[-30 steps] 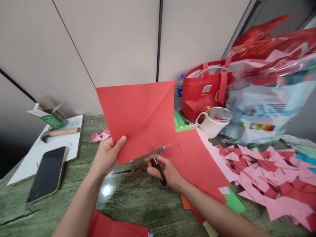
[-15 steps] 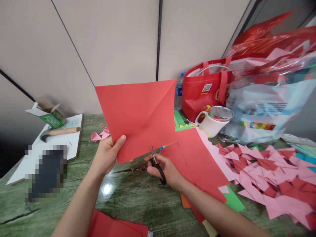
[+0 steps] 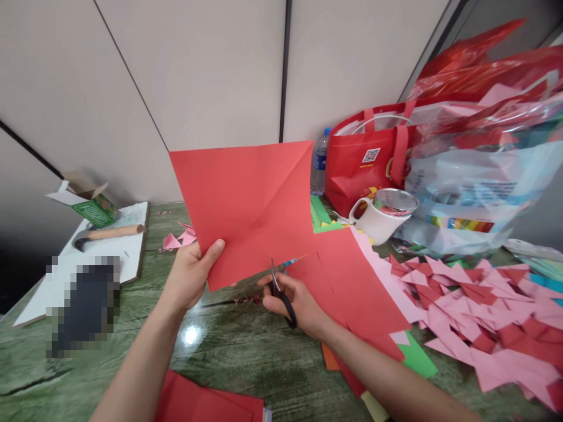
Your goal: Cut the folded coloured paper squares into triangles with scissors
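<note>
A red sheet of paper (image 3: 246, 205) with a diagonal crease is held up above the table by my left hand (image 3: 193, 275), thumb in front at its lower left corner. Black-handled scissors (image 3: 284, 296) are gripped in my right hand (image 3: 294, 299). Their blades point upward and overlap the sheet's lower edge; whether they touch it I cannot tell. Behind my right hand lie more red sheets (image 3: 360, 281), over pink and green paper. A stack of folded red paper (image 3: 206, 401) rests at the near edge, between my forearms.
Folded pink and red paper pieces (image 3: 492, 316) cover the right side. Behind them stand a white mug (image 3: 380, 220), a red bag (image 3: 356, 164), a water bottle (image 3: 319, 161) and a plastic bag (image 3: 475, 187). On a white board (image 3: 134, 252) at left lie a hammer (image 3: 109, 232) and an opened box (image 3: 94, 208).
Both hands, the red sheet and the scissors stay nearly where they were. The whole view has shifted very slightly.
</note>
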Motion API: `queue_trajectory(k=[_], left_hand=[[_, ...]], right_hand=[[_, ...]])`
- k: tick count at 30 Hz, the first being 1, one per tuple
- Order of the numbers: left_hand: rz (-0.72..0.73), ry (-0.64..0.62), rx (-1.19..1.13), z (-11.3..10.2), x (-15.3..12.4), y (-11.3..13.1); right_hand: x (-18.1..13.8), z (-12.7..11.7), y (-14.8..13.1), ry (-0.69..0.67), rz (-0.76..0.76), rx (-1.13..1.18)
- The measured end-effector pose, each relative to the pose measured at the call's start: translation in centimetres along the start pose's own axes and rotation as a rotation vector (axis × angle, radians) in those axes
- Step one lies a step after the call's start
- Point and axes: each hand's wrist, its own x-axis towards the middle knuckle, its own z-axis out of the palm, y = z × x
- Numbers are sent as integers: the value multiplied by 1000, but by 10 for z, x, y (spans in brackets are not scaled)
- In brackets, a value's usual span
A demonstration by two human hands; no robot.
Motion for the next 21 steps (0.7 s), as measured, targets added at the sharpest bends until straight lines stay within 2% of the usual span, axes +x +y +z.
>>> queue_trajectory(k=[21], left_hand=[[21, -1, 12, -2, 1, -2]], right_hand=[[0, -1, 4, 1, -6, 43]])
